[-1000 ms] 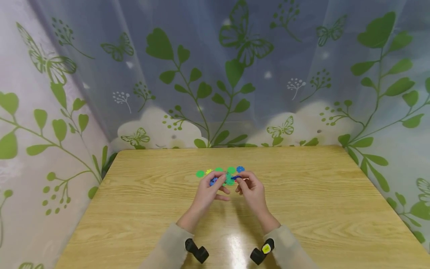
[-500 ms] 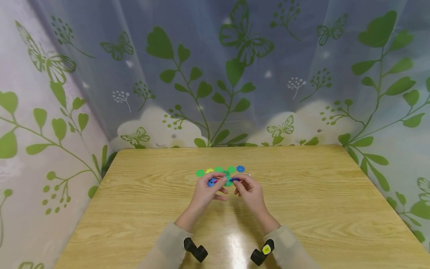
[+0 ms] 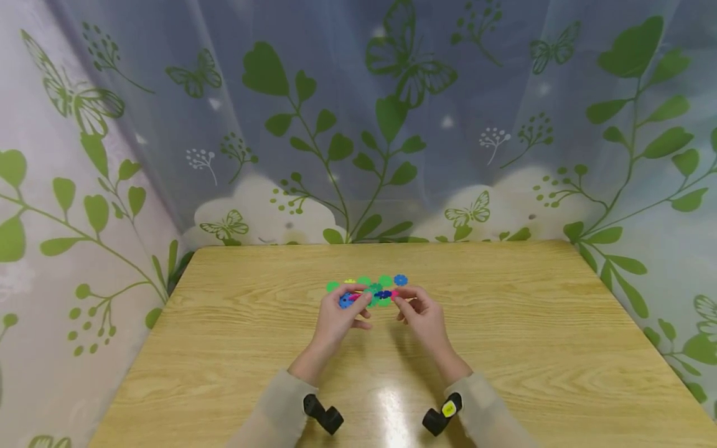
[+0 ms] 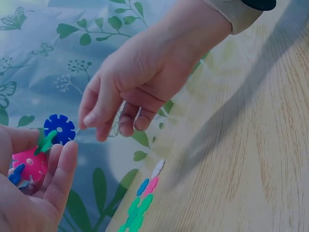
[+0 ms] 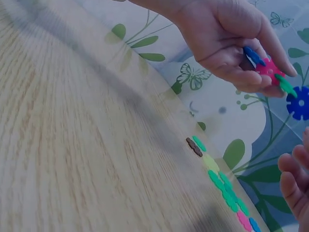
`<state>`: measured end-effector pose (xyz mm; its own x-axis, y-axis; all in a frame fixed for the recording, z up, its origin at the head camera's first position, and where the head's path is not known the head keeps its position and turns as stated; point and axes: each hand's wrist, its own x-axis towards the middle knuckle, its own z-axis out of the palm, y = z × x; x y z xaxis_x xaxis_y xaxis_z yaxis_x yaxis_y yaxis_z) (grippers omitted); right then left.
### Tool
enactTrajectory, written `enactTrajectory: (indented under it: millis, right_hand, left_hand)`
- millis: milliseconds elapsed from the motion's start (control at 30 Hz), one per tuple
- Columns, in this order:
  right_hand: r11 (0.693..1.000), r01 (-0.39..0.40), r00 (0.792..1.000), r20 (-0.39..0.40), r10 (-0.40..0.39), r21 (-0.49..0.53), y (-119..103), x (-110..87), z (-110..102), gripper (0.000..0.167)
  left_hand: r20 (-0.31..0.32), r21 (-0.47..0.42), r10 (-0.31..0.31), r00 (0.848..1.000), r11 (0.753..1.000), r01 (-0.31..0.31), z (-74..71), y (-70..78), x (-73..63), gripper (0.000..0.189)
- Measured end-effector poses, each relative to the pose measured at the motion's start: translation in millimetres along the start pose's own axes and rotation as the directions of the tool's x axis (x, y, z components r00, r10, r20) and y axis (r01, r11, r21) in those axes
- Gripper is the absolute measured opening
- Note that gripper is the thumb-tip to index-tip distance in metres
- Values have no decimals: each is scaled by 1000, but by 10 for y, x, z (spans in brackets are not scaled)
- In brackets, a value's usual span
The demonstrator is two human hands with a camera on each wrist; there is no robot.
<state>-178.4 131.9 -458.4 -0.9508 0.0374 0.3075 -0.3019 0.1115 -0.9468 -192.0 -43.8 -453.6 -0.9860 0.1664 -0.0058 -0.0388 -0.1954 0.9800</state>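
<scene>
My left hand (image 3: 336, 311) holds a small chain of slotted plastic snowflake discs joined edge to edge. In the right wrist view the chain runs from a blue disc (image 5: 253, 55) through a pink disc (image 5: 269, 71) and a green disc (image 5: 286, 85) to a dark blue disc (image 5: 299, 103). The dark blue disc sticks out past the left fingertips, toward my right hand (image 3: 422, 314). That hand hovers beside it, apart from the disc in the left wrist view, with its fingers loosely bent and nothing visible between them.
Several loose discs lie in a cluster on the wooden table beyond the hands, among them a blue disc (image 3: 400, 280), a green disc (image 3: 333, 287) and a brown disc (image 5: 194, 147). A leaf-patterned curtain (image 3: 358, 124) hangs behind the table (image 3: 504, 323).
My right fingers have let go of the dark blue disc and drawn slightly right. The left hand has shifted a little left with the chain, so more of it shows.
</scene>
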Motion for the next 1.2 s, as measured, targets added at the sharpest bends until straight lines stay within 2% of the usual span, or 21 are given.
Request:
enactTrajectory:
  millis: [167, 267, 367, 600, 933, 1067, 1200]
  right_hand:
    - [995, -98, 994, -51, 99, 12, 228, 96, -82, 17]
    - [988, -155, 984, -89, 152, -22, 404, 176, -154, 19]
    - [980, -176, 980, -110, 166, -88, 487, 243, -213, 19]
    - [953, -219, 975, -85, 205, -211, 560, 339, -301, 22]
    - [922, -249, 968, -57, 244, -297, 673, 435, -331, 25]
    - [882, -236, 969, -36, 243, -409, 749, 486, -343, 27]
    - [824, -193, 972, 14, 236, -534, 810, 527, -339, 32]
  left_hand:
    - [-23, 11, 14, 1000, 1000, -13, 4, 15, -7, 31]
    - [-20, 11, 21, 1000, 1000, -21, 5, 19, -6, 31]
    - [-16, 8, 21, 1000, 1000, -21, 3, 22, -5, 33]
    - [-9, 3, 7, 1000, 1000, -7, -4, 12, 1, 40]
    - [14, 30, -2, 1000, 1000, 2, 8, 41, -18, 45]
    - [12, 20, -8, 1000, 1000, 7, 9, 37, -23, 45]
    - [12, 16, -11, 1000, 1000, 11, 3, 36, -28, 43]
